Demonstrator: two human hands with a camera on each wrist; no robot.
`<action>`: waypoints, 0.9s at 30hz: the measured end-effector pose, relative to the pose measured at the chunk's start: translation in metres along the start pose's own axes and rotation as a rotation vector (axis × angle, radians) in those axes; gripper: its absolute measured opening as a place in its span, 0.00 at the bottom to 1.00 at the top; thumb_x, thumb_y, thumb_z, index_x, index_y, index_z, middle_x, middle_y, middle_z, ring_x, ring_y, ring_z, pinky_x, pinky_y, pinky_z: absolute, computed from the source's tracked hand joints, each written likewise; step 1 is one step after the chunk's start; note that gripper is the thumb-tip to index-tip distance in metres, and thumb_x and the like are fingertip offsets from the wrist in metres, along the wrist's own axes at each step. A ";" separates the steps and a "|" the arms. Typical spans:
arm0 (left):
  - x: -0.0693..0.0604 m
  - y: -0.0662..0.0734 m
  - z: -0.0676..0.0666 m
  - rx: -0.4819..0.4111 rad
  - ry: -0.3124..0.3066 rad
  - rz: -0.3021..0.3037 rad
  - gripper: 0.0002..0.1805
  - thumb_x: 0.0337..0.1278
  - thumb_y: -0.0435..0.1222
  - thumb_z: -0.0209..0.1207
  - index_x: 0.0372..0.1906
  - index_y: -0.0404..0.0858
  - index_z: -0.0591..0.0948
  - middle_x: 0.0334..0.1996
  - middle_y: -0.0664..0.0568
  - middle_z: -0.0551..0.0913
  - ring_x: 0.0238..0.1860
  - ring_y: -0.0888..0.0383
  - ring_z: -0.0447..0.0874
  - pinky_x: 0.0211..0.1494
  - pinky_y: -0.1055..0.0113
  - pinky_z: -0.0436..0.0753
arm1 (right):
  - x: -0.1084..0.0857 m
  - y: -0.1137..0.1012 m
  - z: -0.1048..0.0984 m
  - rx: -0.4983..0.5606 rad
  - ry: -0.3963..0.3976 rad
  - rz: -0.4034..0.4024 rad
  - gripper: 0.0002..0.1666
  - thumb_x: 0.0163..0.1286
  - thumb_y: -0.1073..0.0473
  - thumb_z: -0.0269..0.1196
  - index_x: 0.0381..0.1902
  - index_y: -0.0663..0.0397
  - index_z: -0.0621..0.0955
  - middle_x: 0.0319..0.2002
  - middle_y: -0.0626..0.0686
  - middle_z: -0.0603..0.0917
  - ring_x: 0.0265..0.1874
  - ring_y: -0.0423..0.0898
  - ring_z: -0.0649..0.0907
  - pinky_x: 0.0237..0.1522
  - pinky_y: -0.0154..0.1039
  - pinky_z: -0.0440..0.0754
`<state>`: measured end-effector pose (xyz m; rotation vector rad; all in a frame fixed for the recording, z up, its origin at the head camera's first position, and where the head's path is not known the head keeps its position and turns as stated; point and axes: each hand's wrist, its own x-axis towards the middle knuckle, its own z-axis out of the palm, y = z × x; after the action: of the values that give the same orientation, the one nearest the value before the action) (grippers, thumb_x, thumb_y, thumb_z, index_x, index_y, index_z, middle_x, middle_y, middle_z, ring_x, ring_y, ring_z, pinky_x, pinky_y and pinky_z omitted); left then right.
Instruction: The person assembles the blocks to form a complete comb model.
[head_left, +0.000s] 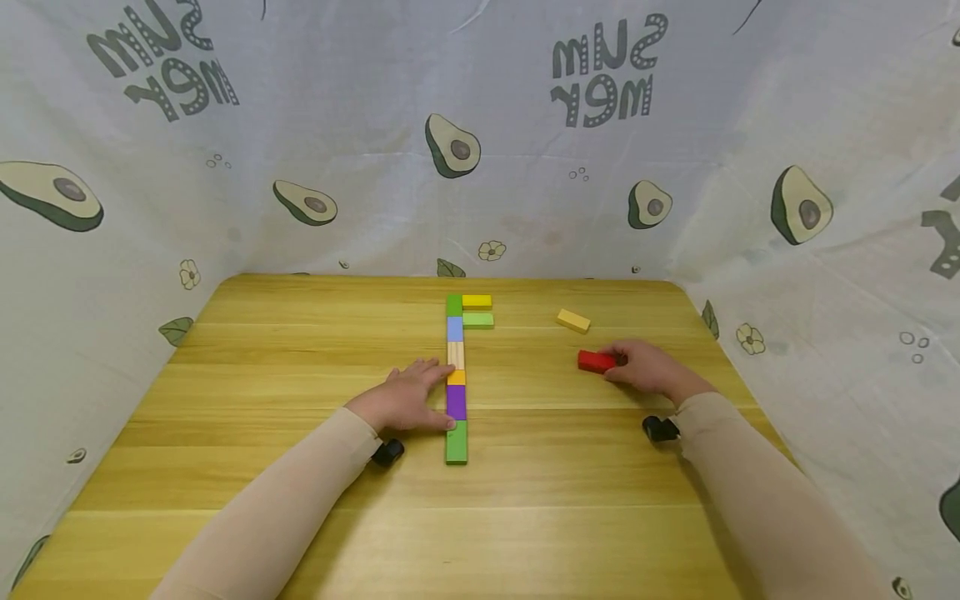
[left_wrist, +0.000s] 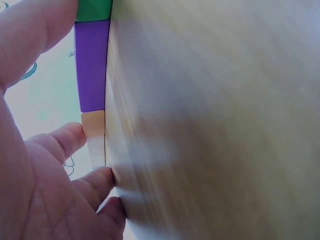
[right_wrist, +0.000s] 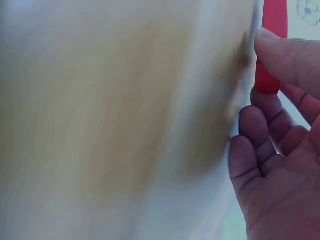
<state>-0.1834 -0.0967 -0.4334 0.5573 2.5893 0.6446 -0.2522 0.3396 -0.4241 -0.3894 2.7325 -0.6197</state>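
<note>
A straight row of coloured blocks runs away from the person: a green block (head_left: 457,443) nearest, then a purple block (head_left: 456,402), an orange block (head_left: 456,377), a pale wood block (head_left: 455,354), a blue block (head_left: 454,328) and a dark green block (head_left: 454,305). Along its left side lies my left hand (head_left: 408,396), fingers spread, thumb by the green and purple blocks, a fingertip at the orange one. On the right, my right hand (head_left: 647,367) pinches a red block (head_left: 595,362) between thumb and fingers; the right wrist view shows this red block (right_wrist: 274,22) too.
A yellow block (head_left: 477,302) and a light green block (head_left: 478,321) stick out rightward from the row's far end. Beyond the red block, a loose yellow-orange block (head_left: 573,321) lies at an angle. Printed cloth (head_left: 360,108) hangs behind the wooden table (head_left: 300,333).
</note>
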 end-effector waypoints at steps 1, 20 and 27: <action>0.000 0.000 0.000 0.001 -0.001 0.000 0.53 0.61 0.57 0.70 0.85 0.52 0.57 0.87 0.45 0.49 0.87 0.41 0.41 0.85 0.35 0.42 | 0.003 -0.004 0.000 -0.015 0.000 -0.012 0.25 0.73 0.56 0.68 0.64 0.62 0.82 0.54 0.64 0.85 0.46 0.53 0.82 0.54 0.52 0.79; 0.001 0.000 -0.001 -0.003 -0.001 -0.002 0.54 0.60 0.58 0.71 0.86 0.52 0.57 0.87 0.46 0.49 0.87 0.41 0.40 0.85 0.34 0.41 | 0.075 -0.111 0.026 -0.082 0.015 -0.135 0.22 0.72 0.62 0.67 0.62 0.61 0.84 0.55 0.60 0.84 0.49 0.53 0.79 0.60 0.50 0.80; 0.000 0.002 -0.002 -0.008 -0.010 -0.010 0.54 0.60 0.58 0.71 0.85 0.52 0.57 0.87 0.46 0.49 0.87 0.41 0.41 0.85 0.34 0.42 | 0.089 -0.131 0.038 -0.117 0.006 -0.140 0.22 0.72 0.60 0.68 0.63 0.58 0.85 0.56 0.58 0.84 0.51 0.53 0.80 0.63 0.50 0.80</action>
<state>-0.1837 -0.0956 -0.4303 0.5431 2.5778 0.6475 -0.2948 0.1825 -0.4184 -0.6124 2.7719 -0.4978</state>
